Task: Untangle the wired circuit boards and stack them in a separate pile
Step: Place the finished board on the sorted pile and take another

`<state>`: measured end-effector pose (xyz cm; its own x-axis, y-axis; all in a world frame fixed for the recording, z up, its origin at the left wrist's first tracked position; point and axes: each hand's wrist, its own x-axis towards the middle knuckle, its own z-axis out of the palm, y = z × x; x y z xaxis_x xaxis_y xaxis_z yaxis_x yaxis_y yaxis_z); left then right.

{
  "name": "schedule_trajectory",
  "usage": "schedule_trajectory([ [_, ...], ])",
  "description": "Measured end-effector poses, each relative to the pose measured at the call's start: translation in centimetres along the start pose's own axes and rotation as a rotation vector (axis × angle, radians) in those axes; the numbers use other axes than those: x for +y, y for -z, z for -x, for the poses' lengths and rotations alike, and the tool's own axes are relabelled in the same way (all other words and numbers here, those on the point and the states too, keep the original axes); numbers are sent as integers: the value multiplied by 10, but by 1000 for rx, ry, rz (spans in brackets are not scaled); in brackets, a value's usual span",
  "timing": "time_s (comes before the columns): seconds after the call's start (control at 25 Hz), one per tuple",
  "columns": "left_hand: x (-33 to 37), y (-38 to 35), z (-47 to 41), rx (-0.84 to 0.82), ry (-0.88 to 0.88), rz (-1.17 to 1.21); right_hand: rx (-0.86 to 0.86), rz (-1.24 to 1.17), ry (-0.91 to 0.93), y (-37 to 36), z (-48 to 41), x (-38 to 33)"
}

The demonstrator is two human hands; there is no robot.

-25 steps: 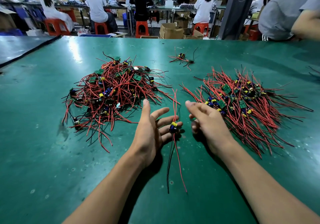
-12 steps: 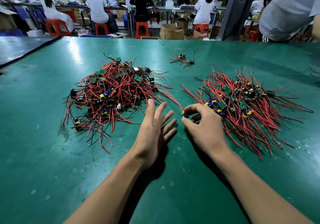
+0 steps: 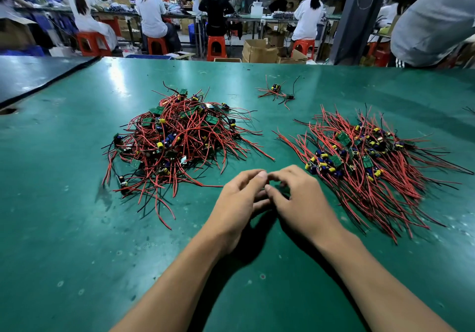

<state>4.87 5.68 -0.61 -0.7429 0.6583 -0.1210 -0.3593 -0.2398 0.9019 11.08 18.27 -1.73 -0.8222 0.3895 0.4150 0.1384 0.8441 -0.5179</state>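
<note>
- On the green table (image 3: 64, 203): tangled pile (image 3: 177, 141) of red-wired boards at left, straighter pile (image 3: 365, 162) at right.
- Between them: left hand (image 3: 239, 203) and right hand (image 3: 298, 198), fingers curled, fingertips touching; anything held is hidden.

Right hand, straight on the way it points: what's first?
The left hand; its fingertips seem to touch those of the right hand. Beyond, likely the tangled pile of wired circuit boards.

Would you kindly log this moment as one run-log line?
left hand, right hand: fingertips meeting, contents hidden | tangled pile: person's left | aligned pile: person's right
</note>
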Motion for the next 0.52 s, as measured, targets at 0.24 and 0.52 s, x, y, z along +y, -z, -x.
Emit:
schedule_trajectory([
  [0.24,8,33,-8,502,-423,-815,8,-27,-150,-1,-4,8],
  [0.52,26,64,-19,474,-269,-1165,22,-108,-179,2,-2,7],
])
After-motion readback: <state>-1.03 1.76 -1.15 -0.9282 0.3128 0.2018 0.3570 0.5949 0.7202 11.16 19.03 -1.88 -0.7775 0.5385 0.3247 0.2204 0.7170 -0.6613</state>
